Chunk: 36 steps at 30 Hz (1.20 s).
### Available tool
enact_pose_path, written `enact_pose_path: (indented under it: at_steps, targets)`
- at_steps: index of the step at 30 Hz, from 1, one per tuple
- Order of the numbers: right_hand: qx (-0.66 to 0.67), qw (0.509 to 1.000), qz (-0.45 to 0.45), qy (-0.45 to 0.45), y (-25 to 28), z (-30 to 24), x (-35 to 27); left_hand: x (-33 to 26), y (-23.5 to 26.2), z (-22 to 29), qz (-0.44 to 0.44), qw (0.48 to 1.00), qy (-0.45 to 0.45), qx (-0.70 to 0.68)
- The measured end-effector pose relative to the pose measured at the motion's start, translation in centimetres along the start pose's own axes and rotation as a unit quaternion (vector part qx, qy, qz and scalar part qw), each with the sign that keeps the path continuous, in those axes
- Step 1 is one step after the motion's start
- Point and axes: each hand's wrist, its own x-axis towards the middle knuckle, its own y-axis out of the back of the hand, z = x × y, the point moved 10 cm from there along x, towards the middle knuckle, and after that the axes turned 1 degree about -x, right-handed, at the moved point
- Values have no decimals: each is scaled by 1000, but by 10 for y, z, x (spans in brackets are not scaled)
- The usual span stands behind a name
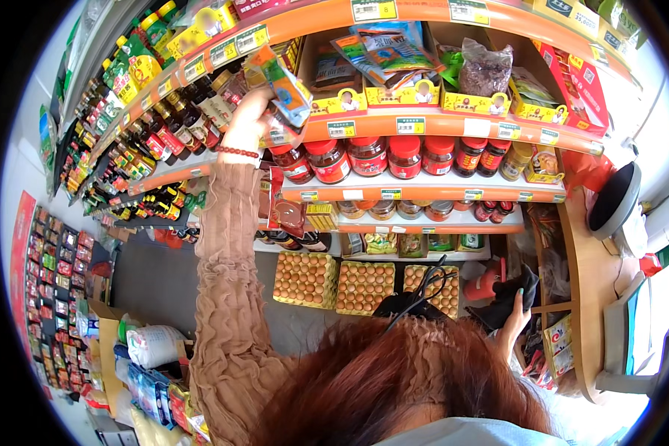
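My left hand [247,123], with a red bead bracelet at the wrist, reaches up to the shelf on the left. Its fingers are closed on a blue and orange packet [286,85], held upright in front of the shelf edge. Similar blue packets [394,52] lie heaped in a yellow display box just right of it. Below the hand stand red-lidded jars [327,160]. Low at the right, my right hand [513,323] grips a black cloth [524,286]; part of its fingers is hidden behind the fabric.
Egg trays [305,279] are stacked on the floor below the shelves. Dark sauce bottles [163,134] line the left shelves. A wooden counter [583,297] runs along the right. Bagged goods [156,346] stand at the lower left.
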Motion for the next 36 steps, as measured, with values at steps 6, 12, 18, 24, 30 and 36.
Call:
enact_pose_path:
  at_steps: [6,12,18,24,30,36]
  targets:
    - [13,1000,16,6,-6,2,-7,21,18,-5,92,995,-6,-38]
    - [10,998,58,18,21,3,-9,23,12,-19,98,992,35,74]
    - [8,996,83,18,30,-3,-16,-8,-24,38,124,981,-146,42]
    - [5,998,62,18,18,-7,-16,10,-12,80,290,852,-392,189]
    - [16,997,68,28,18,-7,-16,63,-27,71,301,834,-383,257]
    - [16,998,61,19,23,-7,-20,136,11,31,207,963,-90,144]
